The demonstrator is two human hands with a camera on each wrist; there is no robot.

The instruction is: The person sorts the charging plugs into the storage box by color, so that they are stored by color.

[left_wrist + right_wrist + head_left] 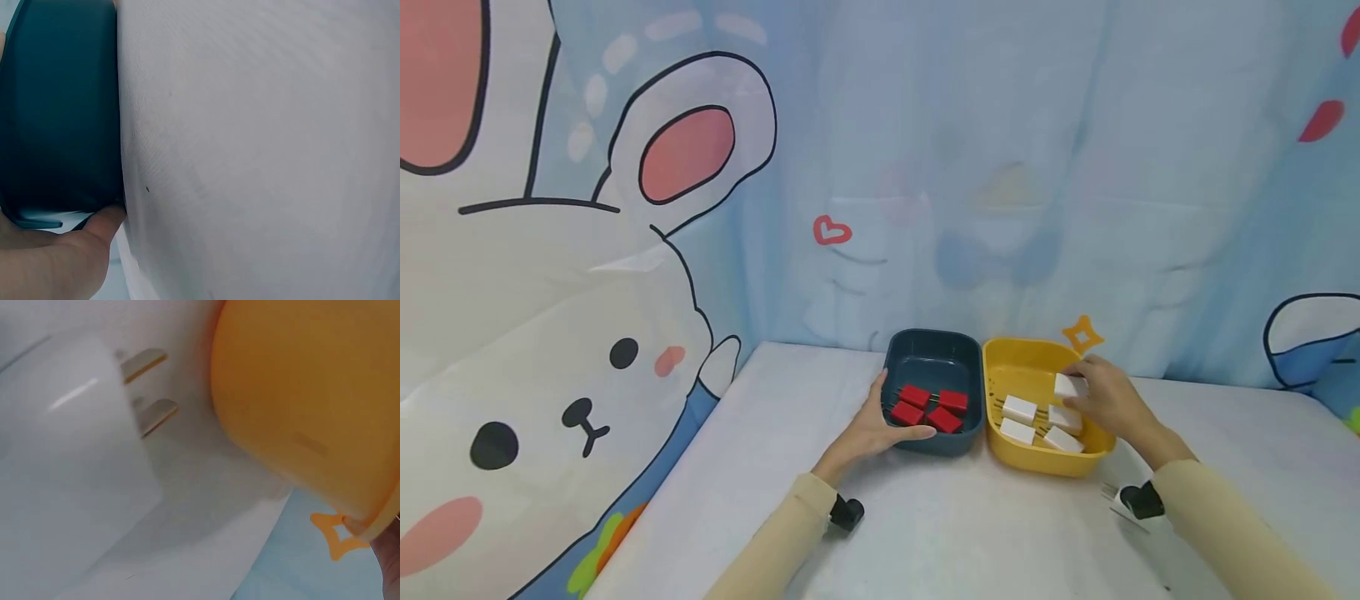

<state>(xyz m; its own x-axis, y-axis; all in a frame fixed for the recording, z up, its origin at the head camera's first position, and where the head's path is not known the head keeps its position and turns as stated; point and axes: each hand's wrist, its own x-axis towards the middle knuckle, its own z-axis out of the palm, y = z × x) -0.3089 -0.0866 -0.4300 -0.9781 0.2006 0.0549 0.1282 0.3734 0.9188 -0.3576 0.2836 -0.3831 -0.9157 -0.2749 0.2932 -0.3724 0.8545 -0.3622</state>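
Observation:
A dark teal basket (945,444) holds several red plugs (953,402) with thin prongs. My left hand (871,429) grips its near left corner, thumb along the front wall and fingers on the left side. Touching its right side is a yellow basket (1037,457), with several white plugs (1019,409) lying inside. At the right rim of the yellow basket, my right hand (1107,397) pinches a white plug (1070,386) between thumb and fingers. In the right wrist view, a large white plug (75,469) with two flat metal prongs appears near the yellow basket's outer wall.
Both baskets stand on a white cloth-covered table (985,533), near its back edge. A pale blue printed curtain (1000,167) hangs right behind them, with a large cartoon rabbit (550,350) at left. Another white plug lies by the right wrist's camera (1142,500).

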